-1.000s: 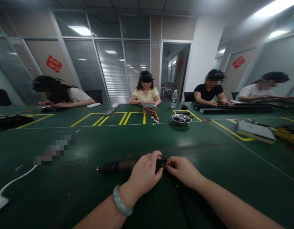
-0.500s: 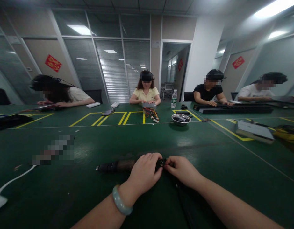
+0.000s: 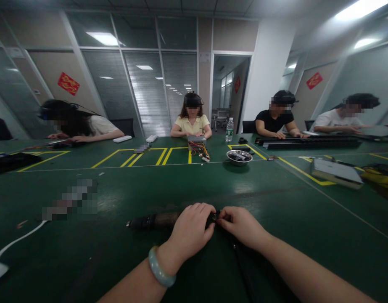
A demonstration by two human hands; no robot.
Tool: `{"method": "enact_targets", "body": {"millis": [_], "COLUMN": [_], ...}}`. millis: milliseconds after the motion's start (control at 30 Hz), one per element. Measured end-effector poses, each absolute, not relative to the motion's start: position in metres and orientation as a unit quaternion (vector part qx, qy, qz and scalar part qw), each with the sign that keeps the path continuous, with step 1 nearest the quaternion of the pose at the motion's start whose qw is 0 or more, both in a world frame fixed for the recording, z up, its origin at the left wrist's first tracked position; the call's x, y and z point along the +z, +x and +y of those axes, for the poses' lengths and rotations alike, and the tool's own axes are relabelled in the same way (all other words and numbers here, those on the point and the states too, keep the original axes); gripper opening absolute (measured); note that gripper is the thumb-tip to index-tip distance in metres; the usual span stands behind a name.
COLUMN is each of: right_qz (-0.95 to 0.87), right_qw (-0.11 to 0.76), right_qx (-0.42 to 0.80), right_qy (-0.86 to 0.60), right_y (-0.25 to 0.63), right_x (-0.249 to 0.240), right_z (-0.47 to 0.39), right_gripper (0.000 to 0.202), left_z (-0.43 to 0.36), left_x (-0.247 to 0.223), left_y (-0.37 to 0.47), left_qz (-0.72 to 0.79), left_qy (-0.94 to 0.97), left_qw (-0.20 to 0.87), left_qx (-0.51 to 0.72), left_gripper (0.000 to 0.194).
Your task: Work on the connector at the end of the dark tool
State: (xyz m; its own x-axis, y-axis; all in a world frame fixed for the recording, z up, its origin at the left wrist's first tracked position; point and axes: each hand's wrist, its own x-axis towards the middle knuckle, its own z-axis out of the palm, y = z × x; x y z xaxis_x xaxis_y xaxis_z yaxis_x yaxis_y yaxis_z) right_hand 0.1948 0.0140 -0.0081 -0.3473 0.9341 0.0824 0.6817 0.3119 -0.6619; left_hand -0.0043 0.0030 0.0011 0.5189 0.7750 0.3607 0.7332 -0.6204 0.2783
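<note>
A dark cylindrical tool that looks like an electric screwdriver (image 3: 164,219) lies on the green table, its metal tip pointing left. My left hand (image 3: 194,225) is wrapped over its rear part, with a pale green bangle on the wrist. At the tool's right end, my right hand (image 3: 236,221) pinches thumb and fingers together around what appears to be the end of a black cable (image 3: 239,263). The cable runs from beneath this hand toward the table's near edge. A small golden glint shows between both hands; the exact join is hidden by my fingers.
A blurred-out object with a white cable (image 3: 20,235) lies left. Ahead are a metal bowl (image 3: 239,158) of dark parts, a water bottle (image 3: 229,130) and a grey box with coloured wires (image 3: 198,147). A flat silver box (image 3: 337,173) sits right. Several people work across the table.
Both hands stay at the tool's rear end with almost no movement. The view has shifted very slightly.
</note>
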Motion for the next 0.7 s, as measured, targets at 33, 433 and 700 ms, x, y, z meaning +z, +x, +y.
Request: {"method": "enact_targets", "body": {"millis": [33,433,700], "right_qz": [-0.775,-0.774,-0.774], "right_qw": [0.234,0.232,0.224], "right_qx": [0.27,0.272,0.266], "right_qy": [-0.521,-0.523,-0.529], "right_y": [0.1951,0.1933,0.1936], "right_x": [-0.0088,-0.0079,-0.0068], "right_z": [0.0141,0.0136,0.0131], "right_gripper": [0.014,0.014,0.014], "left_z": [0.0028,0.0026,0.004], "left_x": [0.001,0.0034,-0.0032], "left_y": [-0.0043,-0.0042,-0.0049], "left_qz": [0.436,0.436,0.454], "left_qy": [0.868,0.868,0.852], "left_qw": [0.046,0.05,0.048], "left_qx": [0.235,0.23,0.256], "left_gripper": [0.026,0.022,0.042]}}
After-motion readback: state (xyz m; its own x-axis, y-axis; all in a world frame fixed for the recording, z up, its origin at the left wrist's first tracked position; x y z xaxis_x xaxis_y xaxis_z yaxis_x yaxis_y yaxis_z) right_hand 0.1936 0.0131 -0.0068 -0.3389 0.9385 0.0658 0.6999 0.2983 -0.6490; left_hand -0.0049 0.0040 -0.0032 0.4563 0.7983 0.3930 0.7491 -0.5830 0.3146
